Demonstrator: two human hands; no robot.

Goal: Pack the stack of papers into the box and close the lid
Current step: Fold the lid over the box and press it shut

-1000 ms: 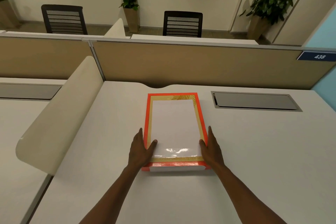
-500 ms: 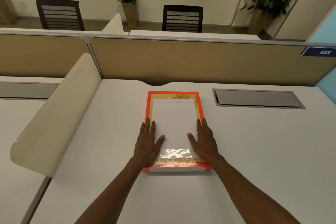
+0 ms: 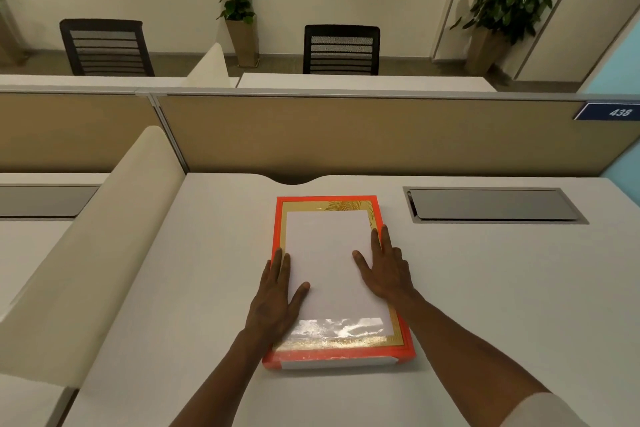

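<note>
The white stack of papers [image 3: 330, 260] lies flat on top of the orange and gold box [image 3: 375, 208], in the middle of the white desk [image 3: 485, 288]. We cannot tell if the papers sit inside the box or on its shut lid; we see only a gold rim around them and a shiny strip near us.

Our left hand [image 3: 273, 302] lies flat on the near left edge of the papers, fingers spread, thumb on the white sheet. Our right hand [image 3: 386, 267] lies flat on the right edge, fingers spread too. Neither grip pinches anything; both just press down.

We think this step is lining up the papers so they sit straight. Next, we think, we need to find the lid and open or shut it. That calls for a grip on the box edge, not on the papers, so the sheets do not slide.

Farther off are a grey hatch [image 3: 491, 204] in the desk, a tan wall panel [image 3: 346, 135], two black chairs and some green plants.
</note>
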